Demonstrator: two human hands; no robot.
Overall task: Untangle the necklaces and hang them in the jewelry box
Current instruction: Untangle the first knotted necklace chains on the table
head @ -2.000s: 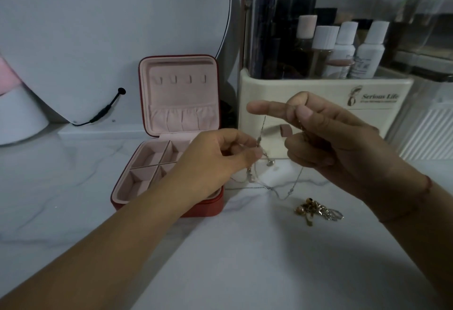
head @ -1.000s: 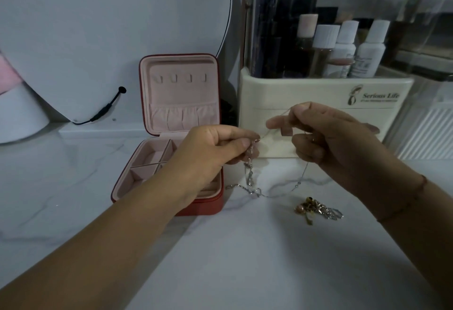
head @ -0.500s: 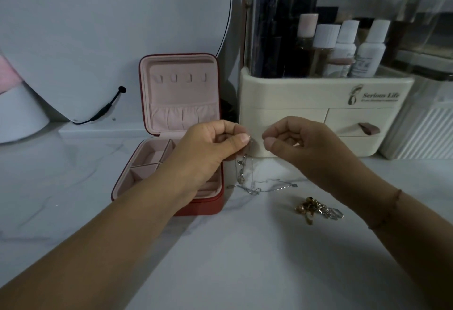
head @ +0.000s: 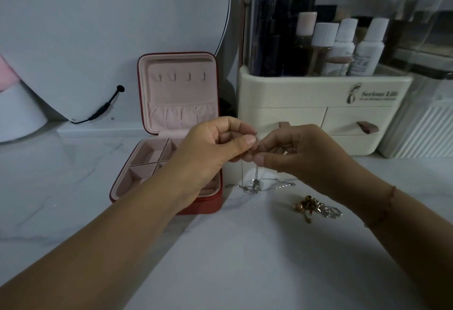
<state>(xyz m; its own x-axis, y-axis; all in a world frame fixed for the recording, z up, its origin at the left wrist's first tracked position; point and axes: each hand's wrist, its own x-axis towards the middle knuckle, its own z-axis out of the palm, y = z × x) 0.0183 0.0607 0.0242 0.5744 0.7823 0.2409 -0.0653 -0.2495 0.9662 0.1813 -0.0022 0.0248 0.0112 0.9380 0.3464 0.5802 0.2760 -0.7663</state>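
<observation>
Head view: pinching thin silver chain necklace [head: 256,183] between curled fingertips of left hand [head: 210,150] and right hand [head: 301,152], three o'clock of open red pink-lined jewelry box [head: 203,208].

One wide-angle camera is riding on the person's head, looking forward and down across the white marble counter [head: 245,273]. It is sitting close. Both forearms are coming in from the near corners, and the left hand [head: 210,152] and right hand [head: 301,152] are meeting around the frame's middle, near enough that the silver necklace [head: 256,184] they are pinching is showing as a fine chain. The open jewelry box [head: 179,94] is standing far and left of centre, with the cream organiser [head: 294,103] far right and the round mirror [head: 110,27] filling the far left. This single view is taking in the whole working area.
</observation>
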